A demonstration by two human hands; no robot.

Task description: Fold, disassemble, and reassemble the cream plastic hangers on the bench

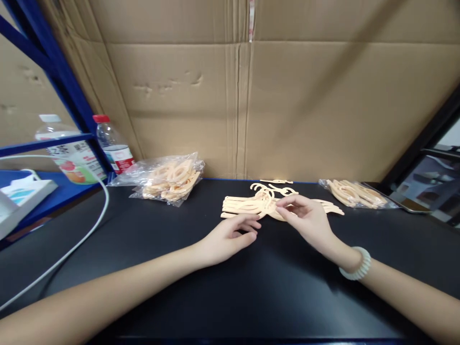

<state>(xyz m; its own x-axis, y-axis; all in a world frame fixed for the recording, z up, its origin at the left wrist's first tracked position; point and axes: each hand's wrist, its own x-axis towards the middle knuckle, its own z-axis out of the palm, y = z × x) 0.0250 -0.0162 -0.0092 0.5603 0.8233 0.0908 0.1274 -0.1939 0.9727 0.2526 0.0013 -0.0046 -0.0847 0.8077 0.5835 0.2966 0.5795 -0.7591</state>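
Observation:
A pile of cream plastic clothes hangers [244, 205] lies on the black tabletop, their hooks bunched near the middle. My left hand [230, 237] is at the pile's front left, palm inward, fingers loosely bent and apart, holding nothing. Over the right part of the pile is my right hand [309, 218], with thumb and forefinger tips drawn together at a hanger near the hooks. That hand hides part of the hangers behind it. Just behind the pile is a loose hanger [285, 190], and another thin cream piece [276, 181] lies by the cardboard.
Clear bags of cream hangers lie at left [170, 179] and right [354, 194]. A flat dark-framed device [406, 203] touches the right bag. Bottles [115, 148] stand at the back left. A white cable [86, 232] crosses the left side. Cardboard [179, 105] walls the back.

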